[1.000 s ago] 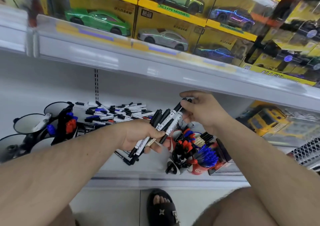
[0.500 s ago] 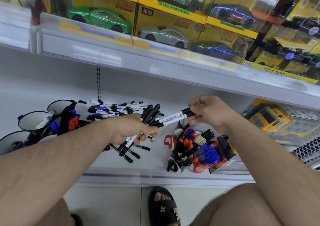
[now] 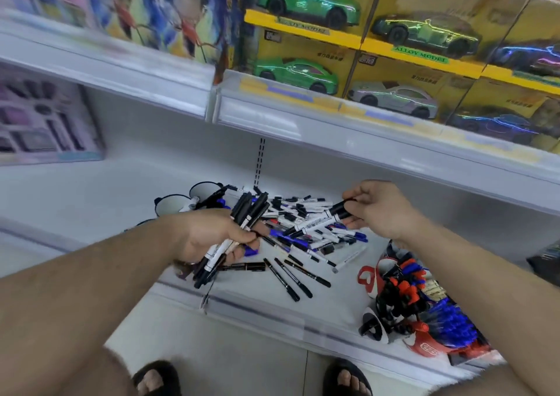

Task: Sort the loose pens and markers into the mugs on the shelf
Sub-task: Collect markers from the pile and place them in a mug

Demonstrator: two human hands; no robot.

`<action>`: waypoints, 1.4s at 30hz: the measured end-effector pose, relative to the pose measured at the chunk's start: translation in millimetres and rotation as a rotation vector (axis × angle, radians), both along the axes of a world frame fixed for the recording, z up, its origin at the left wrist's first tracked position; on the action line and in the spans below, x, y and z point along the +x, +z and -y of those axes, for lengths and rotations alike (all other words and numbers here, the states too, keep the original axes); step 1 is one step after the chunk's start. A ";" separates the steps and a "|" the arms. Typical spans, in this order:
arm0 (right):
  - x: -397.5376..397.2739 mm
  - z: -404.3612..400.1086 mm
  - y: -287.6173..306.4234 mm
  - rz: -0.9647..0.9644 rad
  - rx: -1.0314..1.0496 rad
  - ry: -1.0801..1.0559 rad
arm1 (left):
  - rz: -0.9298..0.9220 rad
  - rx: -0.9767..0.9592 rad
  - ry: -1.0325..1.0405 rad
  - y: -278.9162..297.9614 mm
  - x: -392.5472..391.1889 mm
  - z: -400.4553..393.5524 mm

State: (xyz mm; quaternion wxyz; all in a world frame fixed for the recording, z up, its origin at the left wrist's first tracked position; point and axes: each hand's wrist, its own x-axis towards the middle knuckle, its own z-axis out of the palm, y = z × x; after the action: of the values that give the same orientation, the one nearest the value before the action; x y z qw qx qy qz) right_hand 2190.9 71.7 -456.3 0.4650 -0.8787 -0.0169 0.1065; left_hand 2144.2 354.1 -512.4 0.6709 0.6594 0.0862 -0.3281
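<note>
Two white shelves (image 3: 303, 313) fill the view, the lower one carrying the task items. Upper shelf holds yellow toy car boxes (image 3: 403, 47), green and silver cars inside. Purple boxed set (image 3: 42, 122) stands at far left, blurred. Loose pile of pens and markers (image 3: 306, 229) is spread across the lower shelf middle, black and blue caps mixed, a few black pens lying apart nearer the front edge. Dark mugs (image 3: 178, 203) sit behind the left wrist, at the back left of the pile, light insides showing. Red and white mugs (image 3: 403, 298) at front right are packed with black, orange and blue-capped pens. Left hand (image 3: 209, 233), fingers curled, grips a bundle of markers (image 3: 239, 232) above the pile, tips fanning up and down. Right hand (image 3: 375, 207) pinches the black cap end of two markers (image 3: 318, 222) between thumb and fingers, held level just over the pile. Sandalled feet (image 3: 157, 379) show at bottom.
</note>
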 end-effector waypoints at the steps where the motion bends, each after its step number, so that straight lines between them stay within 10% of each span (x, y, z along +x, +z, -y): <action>1: 4.3 -16.5 -3.1 0.023 -0.016 0.042 | 0.021 0.002 0.021 1.5 -2.8 -13.8; 10: 32.9 -148.8 -59.7 0.191 -0.220 0.318 | 0.036 -0.056 0.329 0.5 4.2 -121.7; 30: 15.2 -277.5 -189.0 0.293 -0.879 0.639 | 0.061 -0.277 0.209 -0.7 18.9 -128.4; 34: 11.1 -272.0 -177.5 0.248 -0.765 0.610 | 0.064 -0.275 0.165 -0.1 19.3 -124.7; 42: 3.3 -218.4 -43.8 0.170 0.284 -0.032 | 0.124 -0.170 0.028 9.1 15.2 -115.2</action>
State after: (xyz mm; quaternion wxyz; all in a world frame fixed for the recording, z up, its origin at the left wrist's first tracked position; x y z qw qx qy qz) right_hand 2194.3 290.1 -500.1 0.5832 -0.8100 -0.0571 0.0212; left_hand 2159.4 469.3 -503.3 0.7329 0.6180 0.0254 -0.2834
